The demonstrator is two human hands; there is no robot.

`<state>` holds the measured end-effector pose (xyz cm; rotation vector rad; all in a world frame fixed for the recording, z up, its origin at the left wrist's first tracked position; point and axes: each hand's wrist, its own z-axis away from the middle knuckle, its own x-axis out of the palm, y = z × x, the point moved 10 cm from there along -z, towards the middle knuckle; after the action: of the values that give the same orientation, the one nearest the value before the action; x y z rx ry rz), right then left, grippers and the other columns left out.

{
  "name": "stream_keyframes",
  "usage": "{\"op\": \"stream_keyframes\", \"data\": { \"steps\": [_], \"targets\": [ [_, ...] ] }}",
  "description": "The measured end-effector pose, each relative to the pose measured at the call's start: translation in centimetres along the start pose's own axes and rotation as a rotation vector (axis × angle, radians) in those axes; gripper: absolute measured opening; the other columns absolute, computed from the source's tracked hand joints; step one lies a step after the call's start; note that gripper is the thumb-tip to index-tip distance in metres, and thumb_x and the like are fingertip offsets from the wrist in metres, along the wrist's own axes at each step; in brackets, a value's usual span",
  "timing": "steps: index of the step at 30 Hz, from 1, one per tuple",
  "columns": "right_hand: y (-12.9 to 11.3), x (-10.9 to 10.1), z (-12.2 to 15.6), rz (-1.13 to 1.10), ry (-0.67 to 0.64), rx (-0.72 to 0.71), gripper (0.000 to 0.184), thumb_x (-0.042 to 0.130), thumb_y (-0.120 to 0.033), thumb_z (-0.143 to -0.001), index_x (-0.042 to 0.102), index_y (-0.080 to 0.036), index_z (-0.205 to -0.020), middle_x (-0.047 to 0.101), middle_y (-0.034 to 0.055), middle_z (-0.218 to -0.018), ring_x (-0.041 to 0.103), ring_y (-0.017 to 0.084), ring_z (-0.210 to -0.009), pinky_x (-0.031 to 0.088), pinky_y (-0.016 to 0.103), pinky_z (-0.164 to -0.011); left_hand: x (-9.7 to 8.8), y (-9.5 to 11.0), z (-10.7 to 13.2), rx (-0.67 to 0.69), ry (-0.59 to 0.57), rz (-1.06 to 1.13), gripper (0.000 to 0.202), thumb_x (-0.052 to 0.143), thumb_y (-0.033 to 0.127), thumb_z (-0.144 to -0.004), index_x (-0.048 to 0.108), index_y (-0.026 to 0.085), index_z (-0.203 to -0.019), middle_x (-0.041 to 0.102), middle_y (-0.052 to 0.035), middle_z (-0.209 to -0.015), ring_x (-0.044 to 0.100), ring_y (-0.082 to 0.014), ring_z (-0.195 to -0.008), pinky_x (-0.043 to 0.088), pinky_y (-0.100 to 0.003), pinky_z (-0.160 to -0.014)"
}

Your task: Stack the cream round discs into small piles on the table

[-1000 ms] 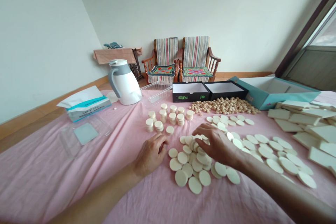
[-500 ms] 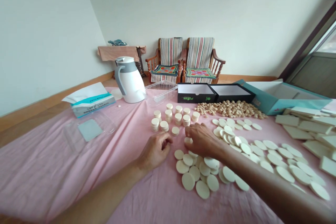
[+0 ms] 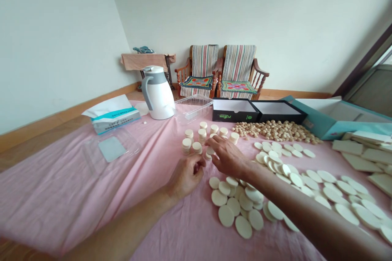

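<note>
Slanting a bare left forearm [image 3: 122,224] and a bare right forearm [image 3: 300,212] inward, toward one another. Holding the left hand [image 3: 185,175] with fingers [image 3: 196,159] curled loosely inward. Poising the right hand [image 3: 228,157] just right of the left hand and slightly farther forward, back upward, with fingers bent downward near the left hand's curl. Too hidden beneath the right hand to tell any grip.

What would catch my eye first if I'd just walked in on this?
Probably the loose, flat, round cream-coloured discs, spread over the pink cloth in front and to the right. Beyond, the person's right hand is at the near side of short stacks of round cream discs, with the left hand close beside it. The tall white-and-grey jug stands out behind, on the left.
</note>
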<state>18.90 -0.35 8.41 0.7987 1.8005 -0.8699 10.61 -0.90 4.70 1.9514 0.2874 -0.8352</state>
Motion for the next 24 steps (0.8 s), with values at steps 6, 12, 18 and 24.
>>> {"op": "stream_keyframes", "data": {
  "steps": [6, 12, 18, 24],
  "targets": [
    [0.3, -1.3, 0.3, -0.046, 0.061, 0.018, 0.032, 0.049, -0.008, -0.071, 0.055, -0.015, -0.102, 0.056, 0.0087, -0.096, 0.050, 0.019, -0.090, 0.040, 0.031, -0.077, -0.2, 0.2, 0.0, 0.008, 0.002, 0.020, 0.019, 0.044, 0.003, -0.069, 0.059, 0.015, -0.075, 0.059, 0.0012, -0.068, 0.053, -0.0080, -0.056, 0.037, -0.018, -0.054],
    [0.3, -2.4, 2.6, -0.181, -0.033, 0.080, 0.024, 0.049, -0.007, -0.070, 0.060, -0.017, -0.089, 0.060, 0.0046, -0.087, 0.054, 0.015, -0.079, 0.041, 0.027, -0.071, -0.3, 0.0, -0.2, -0.033, -0.012, 0.043, 0.019, 0.043, 0.004, -0.071, 0.059, 0.015, -0.074, 0.061, 0.0005, -0.068, 0.055, -0.0087, -0.057, 0.039, -0.018, -0.053],
    [-2.2, 0.0, 4.8, -0.263, -0.299, 0.031, 0.034, 0.048, -0.005, -0.068, 0.063, -0.018, -0.096, 0.063, 0.0059, -0.094, 0.058, 0.015, -0.084, 0.043, 0.026, -0.075, 0.1, -0.3, -0.2, -0.048, -0.032, 0.052, 0.020, 0.044, 0.006, -0.072, 0.061, 0.016, -0.077, 0.064, 0.0002, -0.072, 0.055, -0.0079, -0.057, 0.040, -0.017, -0.053],
    [-3.4, 0.9, 4.1, -0.200, -0.366, 0.019, 0.026, 0.051, -0.012, -0.068, 0.063, -0.016, -0.091, 0.062, 0.0077, -0.092, 0.058, 0.017, -0.084, 0.043, 0.027, -0.075, 0.0, -0.5, -0.2, -0.069, -0.033, 0.051, 0.020, 0.045, 0.006, -0.073, 0.062, 0.016, -0.078, 0.064, 0.0001, -0.071, 0.056, -0.0083, -0.059, 0.040, -0.017, -0.053]
  ]
}}
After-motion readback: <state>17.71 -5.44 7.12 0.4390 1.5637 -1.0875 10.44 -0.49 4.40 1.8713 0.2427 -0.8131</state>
